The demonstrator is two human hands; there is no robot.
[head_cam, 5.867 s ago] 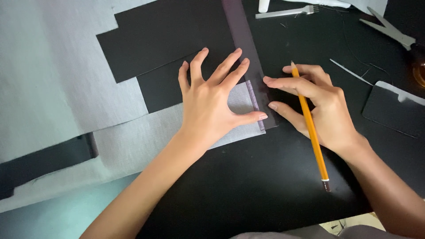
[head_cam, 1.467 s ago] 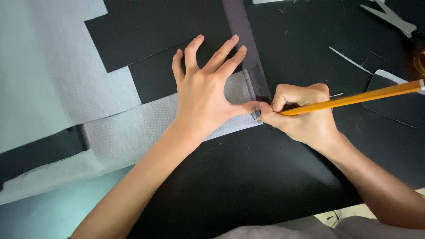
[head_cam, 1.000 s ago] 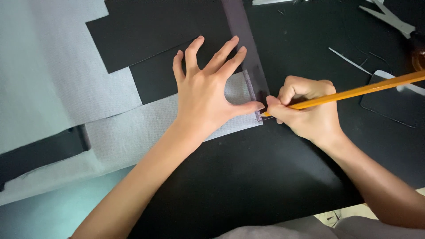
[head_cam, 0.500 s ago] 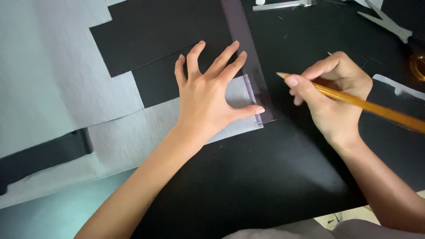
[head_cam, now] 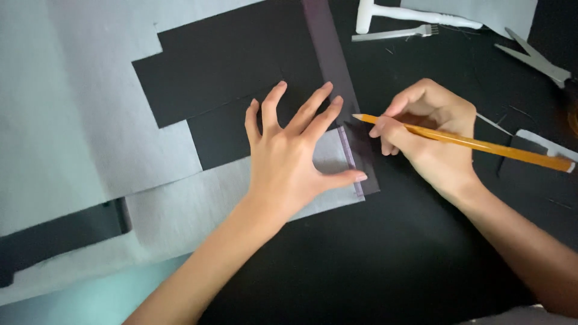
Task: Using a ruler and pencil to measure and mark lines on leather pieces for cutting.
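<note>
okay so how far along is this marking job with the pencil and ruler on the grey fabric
Looks done: the grey fabric already has stepped pieces cut out. In hand: the left hand presses flat by the dark ruler, and the right hand holds the pencil with its tip just off the ruler's edge. No drawn line is visible, so the marking seems unfinished, and the scissors lie idle.

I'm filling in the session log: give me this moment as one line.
left hand: flat on grey fabric, by ruler | right hand: holds pencil, tip off ruler | scissors: far right
</note>
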